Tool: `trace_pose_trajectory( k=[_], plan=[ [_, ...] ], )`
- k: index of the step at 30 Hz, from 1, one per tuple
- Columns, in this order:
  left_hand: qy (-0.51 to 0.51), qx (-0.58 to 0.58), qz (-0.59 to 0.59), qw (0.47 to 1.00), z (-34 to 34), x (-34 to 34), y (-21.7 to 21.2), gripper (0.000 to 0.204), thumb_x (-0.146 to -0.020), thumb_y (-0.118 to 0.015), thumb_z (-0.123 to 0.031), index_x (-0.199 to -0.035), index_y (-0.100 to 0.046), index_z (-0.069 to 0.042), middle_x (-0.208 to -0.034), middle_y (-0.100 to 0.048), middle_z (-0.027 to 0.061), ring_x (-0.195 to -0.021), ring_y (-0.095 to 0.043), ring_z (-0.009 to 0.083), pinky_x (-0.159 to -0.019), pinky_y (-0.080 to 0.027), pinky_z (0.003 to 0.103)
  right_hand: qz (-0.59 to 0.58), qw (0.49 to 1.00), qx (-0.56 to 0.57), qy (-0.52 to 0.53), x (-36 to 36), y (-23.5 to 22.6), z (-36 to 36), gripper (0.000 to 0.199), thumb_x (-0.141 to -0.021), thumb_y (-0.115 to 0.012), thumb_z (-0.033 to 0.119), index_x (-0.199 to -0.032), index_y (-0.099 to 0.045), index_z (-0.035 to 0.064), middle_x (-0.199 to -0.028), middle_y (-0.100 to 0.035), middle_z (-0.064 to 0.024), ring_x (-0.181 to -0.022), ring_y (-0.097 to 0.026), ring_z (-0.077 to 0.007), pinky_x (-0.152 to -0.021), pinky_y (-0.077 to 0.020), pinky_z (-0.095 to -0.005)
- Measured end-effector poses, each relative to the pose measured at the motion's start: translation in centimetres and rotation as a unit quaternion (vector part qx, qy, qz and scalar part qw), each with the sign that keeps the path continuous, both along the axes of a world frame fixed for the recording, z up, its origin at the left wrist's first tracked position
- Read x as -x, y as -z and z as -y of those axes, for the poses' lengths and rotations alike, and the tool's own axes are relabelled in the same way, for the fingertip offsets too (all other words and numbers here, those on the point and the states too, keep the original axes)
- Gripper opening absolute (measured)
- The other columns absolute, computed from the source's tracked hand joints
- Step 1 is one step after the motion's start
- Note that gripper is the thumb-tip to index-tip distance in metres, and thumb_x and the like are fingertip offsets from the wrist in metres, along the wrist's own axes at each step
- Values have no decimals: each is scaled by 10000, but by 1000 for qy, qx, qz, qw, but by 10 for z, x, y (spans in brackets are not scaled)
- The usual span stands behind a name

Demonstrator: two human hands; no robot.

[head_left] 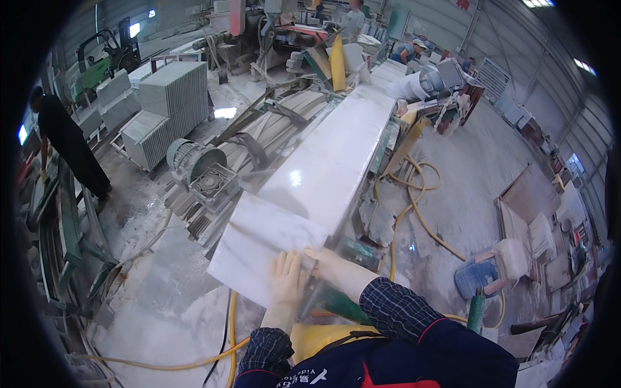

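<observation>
A white marble slab (259, 242) with faint grey veins lies tilted across the near end of a long, wet-looking white slab surface (330, 155). My left hand (289, 278), in a pale glove, rests on its near edge with the fingers stretched out over the top face. At the slab's right near corner, my right hand (331, 265), gloved too, holds the edge; its fingertips are partly hidden. The two hands are close together.
Left of the long surface stands a grey motor (197, 165). Stacked slabs (171, 97) rise behind it. A yellow hose (420, 213) loops over the floor at right, near a blue barrel (475, 275). One person (68, 142) bends at far left; others stand at the back.
</observation>
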State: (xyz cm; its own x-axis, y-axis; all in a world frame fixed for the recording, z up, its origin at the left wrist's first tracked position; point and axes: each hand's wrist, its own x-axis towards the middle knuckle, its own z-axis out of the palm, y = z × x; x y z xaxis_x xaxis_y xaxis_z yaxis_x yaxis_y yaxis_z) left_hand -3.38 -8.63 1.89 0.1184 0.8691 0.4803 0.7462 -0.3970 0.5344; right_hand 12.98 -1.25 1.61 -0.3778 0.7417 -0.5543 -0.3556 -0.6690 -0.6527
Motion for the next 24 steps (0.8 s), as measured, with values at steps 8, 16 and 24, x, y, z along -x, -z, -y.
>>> trace_pose_trajectory(
  k=[8,16,24],
  plan=[
    [-403,127,576,700,45,52,105,559,-981,-567,-343,-1419,-487,-6,-1389,-536,234,-1247,-551,363,-1072,-404,527,66,995,-11,75,17,20,20,424,-880,-757,155,-1259,-613,33,-1197,-669,-119,-1053,-668,-260,-926,-542,-410],
    [-407,276,653,576,50,79,102,655,-977,-532,-497,-1435,-506,-29,-1359,-578,201,-1145,-613,338,-1002,-489,448,254,940,-225,-38,29,-82,69,385,-887,-726,338,-1145,-719,52,-1069,-741,-73,-983,-662,-155,-907,-485,-309],
    [-34,231,723,650,31,17,17,667,-999,-452,-509,-1435,-475,-4,-1398,-550,175,-1203,-568,351,-1069,-422,446,153,936,-312,52,-55,-133,138,476,-926,-698,342,-1275,-652,22,-1235,-684,-96,-1148,-608,-168,-1008,-437,-296]
  ],
)
